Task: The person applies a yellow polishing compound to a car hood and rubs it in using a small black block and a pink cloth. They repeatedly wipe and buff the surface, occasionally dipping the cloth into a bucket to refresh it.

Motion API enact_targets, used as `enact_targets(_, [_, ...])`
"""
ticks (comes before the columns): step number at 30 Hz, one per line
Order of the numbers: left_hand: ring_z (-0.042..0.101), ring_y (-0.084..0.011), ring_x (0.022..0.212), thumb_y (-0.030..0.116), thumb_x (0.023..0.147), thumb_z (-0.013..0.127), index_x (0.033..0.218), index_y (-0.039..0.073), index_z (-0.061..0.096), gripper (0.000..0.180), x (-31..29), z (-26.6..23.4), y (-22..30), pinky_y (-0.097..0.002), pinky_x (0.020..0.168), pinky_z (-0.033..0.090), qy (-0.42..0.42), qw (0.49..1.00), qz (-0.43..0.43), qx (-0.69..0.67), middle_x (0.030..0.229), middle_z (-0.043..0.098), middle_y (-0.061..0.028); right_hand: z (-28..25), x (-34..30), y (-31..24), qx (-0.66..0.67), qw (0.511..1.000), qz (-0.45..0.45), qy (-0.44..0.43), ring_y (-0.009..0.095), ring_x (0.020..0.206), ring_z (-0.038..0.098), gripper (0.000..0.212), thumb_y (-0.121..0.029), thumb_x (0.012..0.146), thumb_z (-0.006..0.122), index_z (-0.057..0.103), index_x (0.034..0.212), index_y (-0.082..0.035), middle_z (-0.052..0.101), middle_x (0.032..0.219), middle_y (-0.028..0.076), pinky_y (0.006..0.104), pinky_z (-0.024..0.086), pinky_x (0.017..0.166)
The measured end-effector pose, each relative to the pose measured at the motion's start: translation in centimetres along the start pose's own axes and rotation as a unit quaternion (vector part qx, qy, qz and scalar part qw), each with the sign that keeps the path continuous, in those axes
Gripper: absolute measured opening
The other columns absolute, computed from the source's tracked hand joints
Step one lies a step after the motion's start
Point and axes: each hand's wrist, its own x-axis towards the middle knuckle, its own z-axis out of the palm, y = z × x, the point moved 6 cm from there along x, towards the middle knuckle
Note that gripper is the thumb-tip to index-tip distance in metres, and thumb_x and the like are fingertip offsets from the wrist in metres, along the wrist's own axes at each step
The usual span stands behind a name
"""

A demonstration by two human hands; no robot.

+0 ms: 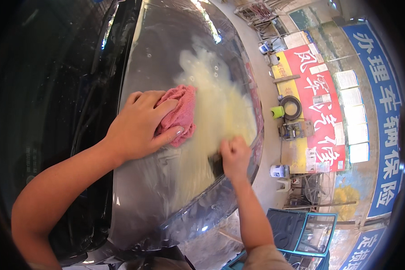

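Sets hands well apart over a gently curved car bonnet (148,58), hard and dark, with a dull film over much of its face. With left hand (139,119), clasps a pink cloth (182,114), bunched into a soft, rounded lump with a nubbly, towel-like pile, with thumb at its lower edge and fingers over its left side. Lays that cloth along the left edge of a pale yellow coating (222,99), chalky and streaked, thinning outward into cloudy grey smears. With right hand (236,157), curled into a tight fist, grips a dark block (217,166) on the lower right part of that coating; cannot tell its material, being mostly hidden. Adjoins, on the left, a smooth, black windscreen (49,72) of speckled glass. Includes, well off to the right, a ring-shaped rubber tyre (283,108), a lime-green tub (277,112) beside it, a white pail (279,171) and, lower down, a boxy vehicle with a teal-edged window frame (317,231)
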Motion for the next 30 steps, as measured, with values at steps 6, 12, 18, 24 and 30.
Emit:
enact_targets(6, [0.057, -0.0448, 0.141, 0.041, 0.101, 0.078, 0.146, 0.001, 0.065, 0.061, 0.5, 0.2, 0.5, -0.0520, 0.124, 0.040, 0.017, 1.000, 0.020, 0.015, 0.151, 0.063, -0.0252, 5.5, 14.8, 4.2, 0.072, 0.996, -0.005, 0.049, 0.041, 0.068, 0.060, 0.039, -0.022, 0.097, 0.072, 0.060, 0.068, 0.002, 0.062, 0.074, 0.021, 0.0549, 0.045, 0.066])
enact_targets(12, [0.061, -0.0421, 0.138, 0.044, 0.104, 0.075, 0.151, 0.004, 0.065, 0.063, -0.4, 0.0, -0.8, -0.0503, 0.124, 0.040, 0.005, 0.999, -0.008, 0.044, 0.149, 0.066, -0.0226, 2.6, 2.4, 0.5, 0.016, 0.999, -0.046, 0.015, 0.039, 0.069, 0.058, 0.039, -0.016, 0.095, 0.077, 0.052, 0.068, -0.003, 0.055, 0.072, 0.017, 0.0543, 0.043, 0.064])
enact_targets(18, [0.061, -0.0420, 0.140, 0.042, 0.103, 0.076, 0.149, 0.002, 0.065, 0.062, -0.3, 0.6, -0.1, -0.0517, 0.124, 0.040, 0.008, 0.999, 0.008, 0.038, 0.150, 0.066, -0.0230, 0.9, 1.7, 0.9, 0.025, 0.999, 0.023, 0.007, 0.037, 0.069, 0.060, 0.035, -0.016, 0.095, 0.074, 0.056, 0.068, -0.002, 0.058, 0.072, 0.018, 0.0525, 0.045, 0.063])
enact_targets(24, [0.060, -0.0439, 0.140, 0.040, 0.103, 0.077, 0.146, 0.001, 0.066, 0.059, 0.3, 0.4, 0.0, -0.0516, 0.124, 0.040, 0.016, 0.999, 0.016, 0.037, 0.149, 0.066, -0.0240, 5.0, 14.4, 3.7, 0.064, 0.993, 0.042, 0.084, 0.040, 0.068, 0.061, 0.040, -0.026, 0.096, 0.068, 0.061, 0.071, 0.004, 0.059, 0.074, 0.025, 0.0518, 0.045, 0.064])
enact_targets(30, [0.060, -0.0434, 0.139, 0.040, 0.103, 0.077, 0.149, 0.003, 0.066, 0.060, -0.4, -0.2, -1.0, -0.0515, 0.124, 0.039, 0.016, 0.998, 0.014, 0.056, 0.149, 0.066, -0.0248, 0.3, -0.2, -1.4, 0.019, 0.999, -0.008, 0.028, 0.038, 0.070, 0.057, 0.037, -0.015, 0.092, 0.076, 0.055, 0.064, -0.004, 0.058, 0.073, 0.017, 0.0508, 0.046, 0.063])
